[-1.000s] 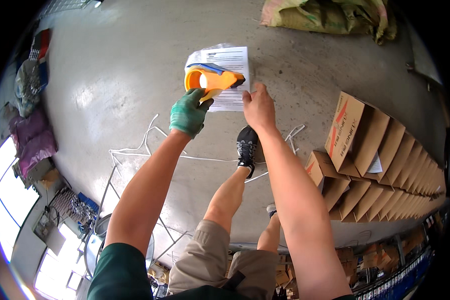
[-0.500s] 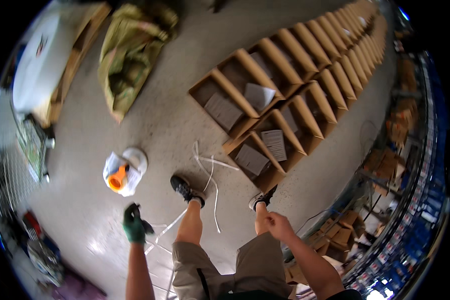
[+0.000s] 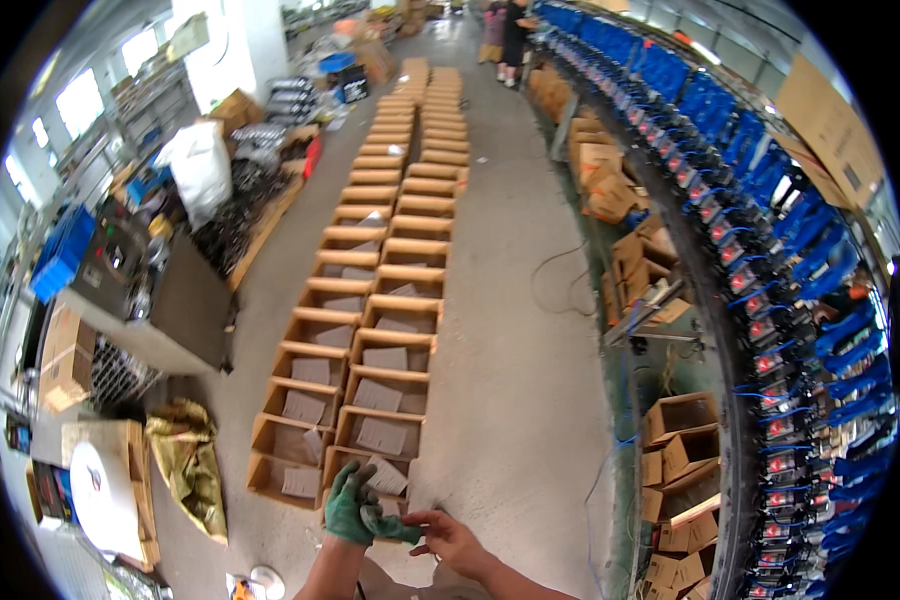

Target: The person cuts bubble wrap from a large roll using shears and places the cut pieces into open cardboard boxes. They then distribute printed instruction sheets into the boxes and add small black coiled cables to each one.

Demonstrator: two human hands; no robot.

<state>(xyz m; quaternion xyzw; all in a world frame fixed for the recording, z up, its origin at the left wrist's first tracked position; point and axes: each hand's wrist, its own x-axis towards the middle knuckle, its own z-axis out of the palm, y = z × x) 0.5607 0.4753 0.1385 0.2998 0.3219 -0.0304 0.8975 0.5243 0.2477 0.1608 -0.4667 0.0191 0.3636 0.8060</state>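
Observation:
My left hand wears a green work glove with darker green fingers. It is raised over the near end of the carton rows, fingers bent. A loose-looking green work glove stretches from it toward my bare right hand, whose fingertips pinch its end. Where the worn glove stops and this piece starts is hard to see. Just beyond my hands stand open brown cartons in two long rows, many with a grey printed sheet lying inside.
On the left are an olive woven sack, a white roll by a wooden pallet, and a grey metal cabinet. Along the right runs a curved line of blue-topped items with cartons beneath. People stand far off.
My view has lifted from the floor to the length of the carton rows. My hands, apart before, have come together, and my right hand has closed on the green glove.

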